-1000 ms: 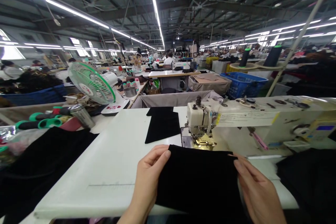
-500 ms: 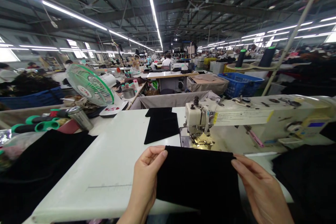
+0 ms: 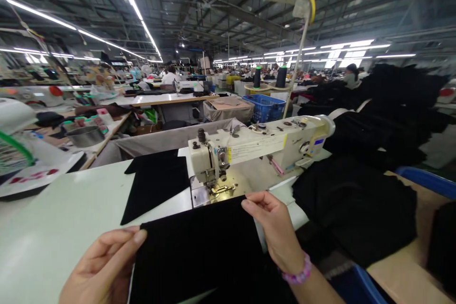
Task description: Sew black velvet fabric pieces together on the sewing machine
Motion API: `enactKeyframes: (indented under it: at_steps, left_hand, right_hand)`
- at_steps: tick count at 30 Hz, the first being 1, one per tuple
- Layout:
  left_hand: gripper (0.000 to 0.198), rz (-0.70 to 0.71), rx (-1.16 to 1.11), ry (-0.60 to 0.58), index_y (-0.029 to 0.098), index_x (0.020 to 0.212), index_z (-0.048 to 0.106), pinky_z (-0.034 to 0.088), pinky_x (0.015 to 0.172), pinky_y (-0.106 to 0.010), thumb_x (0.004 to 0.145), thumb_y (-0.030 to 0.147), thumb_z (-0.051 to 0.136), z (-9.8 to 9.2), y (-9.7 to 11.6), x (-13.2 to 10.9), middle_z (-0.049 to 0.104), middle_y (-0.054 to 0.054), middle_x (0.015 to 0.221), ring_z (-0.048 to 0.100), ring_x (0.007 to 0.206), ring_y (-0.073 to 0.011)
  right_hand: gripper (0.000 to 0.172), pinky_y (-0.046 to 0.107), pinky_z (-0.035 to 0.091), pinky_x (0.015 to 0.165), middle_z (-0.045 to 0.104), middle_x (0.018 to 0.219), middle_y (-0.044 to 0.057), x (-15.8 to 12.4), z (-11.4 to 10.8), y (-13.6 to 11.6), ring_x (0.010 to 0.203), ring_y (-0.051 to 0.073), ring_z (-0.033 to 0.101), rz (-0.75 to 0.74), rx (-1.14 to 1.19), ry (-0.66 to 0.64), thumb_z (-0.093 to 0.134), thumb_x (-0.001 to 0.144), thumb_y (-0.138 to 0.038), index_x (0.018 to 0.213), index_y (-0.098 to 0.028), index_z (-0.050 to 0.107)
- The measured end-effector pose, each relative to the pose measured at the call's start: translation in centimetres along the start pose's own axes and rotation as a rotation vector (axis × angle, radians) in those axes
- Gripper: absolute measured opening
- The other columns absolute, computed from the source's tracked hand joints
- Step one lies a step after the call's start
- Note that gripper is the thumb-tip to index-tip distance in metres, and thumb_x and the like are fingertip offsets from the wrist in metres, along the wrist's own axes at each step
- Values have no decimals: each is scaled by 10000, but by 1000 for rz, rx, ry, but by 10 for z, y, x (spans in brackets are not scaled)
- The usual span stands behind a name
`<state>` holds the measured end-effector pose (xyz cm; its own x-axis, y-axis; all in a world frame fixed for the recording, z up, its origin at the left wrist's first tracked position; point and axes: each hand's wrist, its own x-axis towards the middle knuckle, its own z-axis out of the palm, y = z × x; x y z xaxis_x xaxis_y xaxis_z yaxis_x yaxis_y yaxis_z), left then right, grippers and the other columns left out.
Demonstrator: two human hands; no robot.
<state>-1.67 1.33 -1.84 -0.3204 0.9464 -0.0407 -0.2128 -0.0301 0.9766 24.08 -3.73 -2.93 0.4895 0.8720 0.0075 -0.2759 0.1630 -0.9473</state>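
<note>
A black fabric piece (image 3: pixel 199 251) lies flat on the white sewing table (image 3: pixel 64 218) in front of me. My left hand (image 3: pixel 103 266) pinches its upper left corner with thumb and fingers closed on the cloth. My right hand (image 3: pixel 276 228), a pink bead bracelet on its wrist, grips the upper right corner just below the presser foot of the cream sewing machine (image 3: pixel 249 149). A second black fabric piece (image 3: pixel 156 183) rests on the table left of the machine head.
A heap of black fabric (image 3: pixel 352 204) sits to the right of the machine, with more piled behind it. A blue bin edge (image 3: pixel 423 178) shows at far right. A fan base (image 3: pixel 32 175), a metal bowl (image 3: pixel 83 135) and other workstations lie to the left and beyond.
The view has swung to the right, so the table, machine and both hands sit further left in frame. Both hands keep hold of the same fabric corners.
</note>
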Motion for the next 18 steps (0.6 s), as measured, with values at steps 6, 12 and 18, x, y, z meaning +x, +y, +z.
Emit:
enactKeyframes:
  at_steps: [6,12,18]
  left_hand:
    - [344,162,189,-78,221,697,653,513,633,-172,499,319,916,-5,25,16,704,51,753,628,736,-135]
    - [120,374,821,-579,202,663,639,411,581,-243,638,286,721,39,58,55,650,7,622,563,597,-166]
    - [152,328,877,-784,215,549,536,341,576,-258,595,88,606,93,-33,75,533,47,542,476,553,-143]
  right_hand:
    - [173,258,518,716,647,761,-11,-7,-8,4,740,157,629,-205,-261,-109,751,774,-318,816,-205,627]
    - [141,208,522,701,692,771,-17,-51,-25,37,710,136,671,-452,-580,-603,573,844,-105,873,-230,632]
    - [277,195,568,689,736,831,13,-56,-39,86,728,153,724,-687,-665,-626,513,847,-46,1022,-234,619]
